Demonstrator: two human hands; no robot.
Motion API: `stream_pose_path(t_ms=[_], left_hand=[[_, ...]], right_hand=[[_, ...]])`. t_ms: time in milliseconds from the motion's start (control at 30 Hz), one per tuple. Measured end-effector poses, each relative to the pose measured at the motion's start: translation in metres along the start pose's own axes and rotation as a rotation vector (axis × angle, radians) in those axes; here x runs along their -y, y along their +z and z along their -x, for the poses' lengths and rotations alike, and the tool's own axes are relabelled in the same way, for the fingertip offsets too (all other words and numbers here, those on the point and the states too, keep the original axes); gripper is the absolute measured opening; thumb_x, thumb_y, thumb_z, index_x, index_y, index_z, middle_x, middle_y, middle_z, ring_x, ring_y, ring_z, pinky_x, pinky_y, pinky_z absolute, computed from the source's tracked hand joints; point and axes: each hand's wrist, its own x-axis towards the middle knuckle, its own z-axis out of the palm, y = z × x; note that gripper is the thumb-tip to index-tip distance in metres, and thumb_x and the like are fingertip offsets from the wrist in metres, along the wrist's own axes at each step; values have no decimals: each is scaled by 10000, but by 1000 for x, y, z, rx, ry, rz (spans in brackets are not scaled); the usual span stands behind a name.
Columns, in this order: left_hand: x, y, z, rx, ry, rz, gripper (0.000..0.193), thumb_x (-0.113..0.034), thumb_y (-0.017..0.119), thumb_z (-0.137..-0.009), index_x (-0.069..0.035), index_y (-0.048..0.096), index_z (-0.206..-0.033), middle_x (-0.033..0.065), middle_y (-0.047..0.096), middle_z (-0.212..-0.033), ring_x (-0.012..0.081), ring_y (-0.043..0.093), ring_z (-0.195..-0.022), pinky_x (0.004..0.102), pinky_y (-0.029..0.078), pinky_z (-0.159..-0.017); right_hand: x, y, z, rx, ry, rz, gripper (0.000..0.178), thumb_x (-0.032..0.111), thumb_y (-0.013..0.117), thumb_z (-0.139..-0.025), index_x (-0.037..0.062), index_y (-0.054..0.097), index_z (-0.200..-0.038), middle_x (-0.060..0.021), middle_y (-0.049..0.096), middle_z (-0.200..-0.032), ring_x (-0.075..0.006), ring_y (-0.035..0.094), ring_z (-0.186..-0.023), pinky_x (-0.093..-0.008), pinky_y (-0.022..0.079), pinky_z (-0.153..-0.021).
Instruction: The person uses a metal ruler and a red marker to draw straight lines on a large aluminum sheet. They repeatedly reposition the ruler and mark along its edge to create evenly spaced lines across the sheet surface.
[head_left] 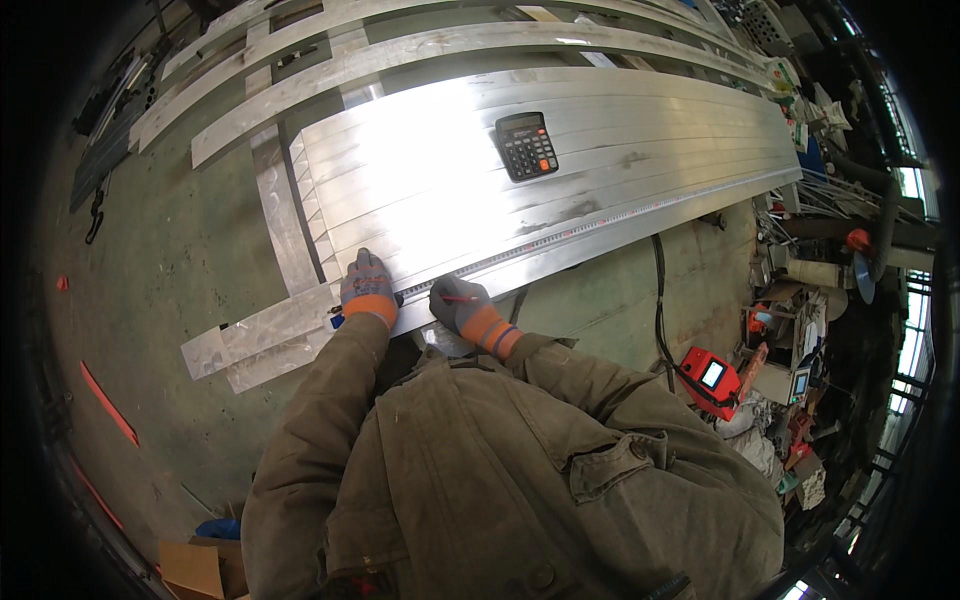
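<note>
Aluminium profiles (560,160) lie side by side on the floor: long, stiff, slick, likely awkward to lift except from the ends. Left hand (367,288) presses flat, fingers spread, on the tape measure (600,225); right hand (462,305) pinches a red pencil (461,298) at the near edge.

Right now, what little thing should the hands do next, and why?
Probably draw a short mark with the red pencil. The right hand holds its tip at the tape measure stretched along the metal strips, while the left hand presses the near end down.
</note>
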Motion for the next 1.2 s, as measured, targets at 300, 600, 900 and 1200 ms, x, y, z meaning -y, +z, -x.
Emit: stream_pose_path(t_ms=[300, 600, 900, 1200], left_hand=[[1, -1, -1, 16, 4, -1, 734, -261, 935, -849, 10, 635, -1462, 158, 539, -1587, 332, 623, -1364, 424, 572, -1105], [3, 9, -1, -18, 25, -40, 649, -219, 842, -931, 17, 614, -1491, 179, 564, -1561, 337, 629, -1354, 416, 574, -1101], [1, 12, -8, 38, -23, -8, 601, -151, 834, -904, -16, 638, -1456, 152, 543, -1592, 336, 650, -1361, 424, 592, -1107], [-2, 4, 12, 11, -71, 67, 851, -361, 950, -842, -13, 605, -1538, 187, 455, -1727, 367, 580, -1478, 437, 516, -1225]], right_hand=[[0, 0, 1, -60, -28, -71, 127, 157, 764, -1004, 91, 710, -1099, -173, 755, -902, -389, 755, -811, -438, 616, -733], [3, -2, -1, -13, 41, 59, 124, 187, 728, -1015, 77, 673, -1030, -187, 732, -912, -405, 740, -838, -448, 598, -731], [-68, -120, -34, -541, 332, -1171, 233, 83, 596, -1128, 84, 745, -1307, -45, 769, -1101, -139, 690, -870, -290, 560, -764], [-172, -205, -114, -548, 138, 121, 443, 26, 653, -958, 122, 665, -1390, -208, 749, -1279, -403, 714, -1222, -464, 557, -1065]])
